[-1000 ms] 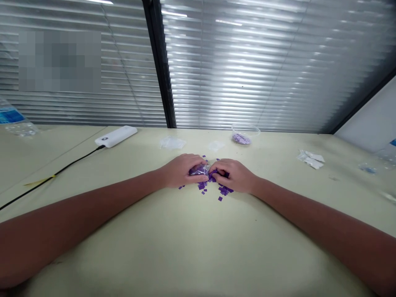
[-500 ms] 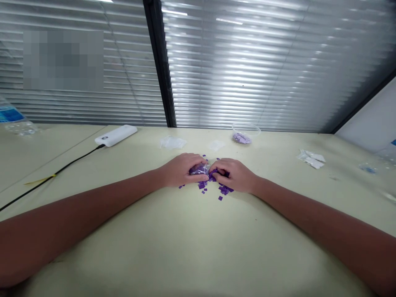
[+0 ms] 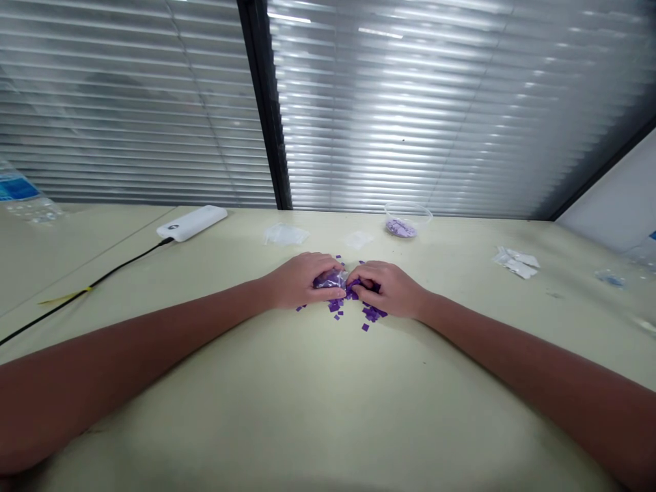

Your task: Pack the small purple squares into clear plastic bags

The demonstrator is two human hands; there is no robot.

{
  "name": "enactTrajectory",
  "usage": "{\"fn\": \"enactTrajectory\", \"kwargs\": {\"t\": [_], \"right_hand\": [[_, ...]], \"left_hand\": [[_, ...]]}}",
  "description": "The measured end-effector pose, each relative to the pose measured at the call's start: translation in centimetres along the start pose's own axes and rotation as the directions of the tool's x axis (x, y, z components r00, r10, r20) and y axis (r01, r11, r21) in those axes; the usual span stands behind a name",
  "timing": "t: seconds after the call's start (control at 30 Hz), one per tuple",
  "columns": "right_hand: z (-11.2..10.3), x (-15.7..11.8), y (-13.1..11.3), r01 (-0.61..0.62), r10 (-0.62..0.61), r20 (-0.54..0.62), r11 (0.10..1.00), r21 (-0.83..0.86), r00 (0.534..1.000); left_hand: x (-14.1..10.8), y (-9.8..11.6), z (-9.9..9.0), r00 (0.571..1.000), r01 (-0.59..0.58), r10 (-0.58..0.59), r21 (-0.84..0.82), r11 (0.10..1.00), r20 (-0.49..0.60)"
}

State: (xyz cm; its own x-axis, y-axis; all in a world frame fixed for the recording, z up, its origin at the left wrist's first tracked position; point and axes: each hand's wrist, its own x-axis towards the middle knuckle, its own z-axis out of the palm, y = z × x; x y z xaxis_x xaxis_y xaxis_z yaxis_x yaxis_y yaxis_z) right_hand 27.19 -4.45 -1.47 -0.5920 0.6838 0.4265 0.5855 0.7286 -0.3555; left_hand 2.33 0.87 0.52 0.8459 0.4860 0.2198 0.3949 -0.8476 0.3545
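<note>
My left hand [image 3: 302, 281] is closed around a small clear plastic bag [image 3: 331, 279] with purple pieces inside, its thumb along the near side. Right beside the bag's mouth, my right hand [image 3: 390, 288] has its fingers curled and pinched on small purple squares [image 3: 351, 291]. Loose purple squares [image 3: 373, 314] lie scattered on the table below and around both hands. A few more show beyond the fingertips. The palm side of the right hand is hidden, so how many squares it holds cannot be made out.
Behind the hands lie clear plastic bags [image 3: 285, 234] and a round clear tub [image 3: 401, 228] with pale purple pieces. A white power bank [image 3: 192, 223] with a black cable [image 3: 123, 265] is at left. White packets [image 3: 516, 262] lie at right, and clear bottles stand at both edges.
Both hands stay in nearly the same place and keep their grip. The whole view has shifted very slightly; the scattered squares look unchanged.
</note>
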Motion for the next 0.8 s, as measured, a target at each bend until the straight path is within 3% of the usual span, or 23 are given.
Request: {"fn": "enactTrajectory", "kwargs": {"t": [0.8], "right_hand": [[-0.02, 0.07, -0.09, 0.001, -0.001, 0.007, 1.0, 0.007, 1.0]], "left_hand": [[-0.1, 0.03, -0.03, 1.0, 0.002, -0.002, 0.02, 1.0, 0.0]]}}
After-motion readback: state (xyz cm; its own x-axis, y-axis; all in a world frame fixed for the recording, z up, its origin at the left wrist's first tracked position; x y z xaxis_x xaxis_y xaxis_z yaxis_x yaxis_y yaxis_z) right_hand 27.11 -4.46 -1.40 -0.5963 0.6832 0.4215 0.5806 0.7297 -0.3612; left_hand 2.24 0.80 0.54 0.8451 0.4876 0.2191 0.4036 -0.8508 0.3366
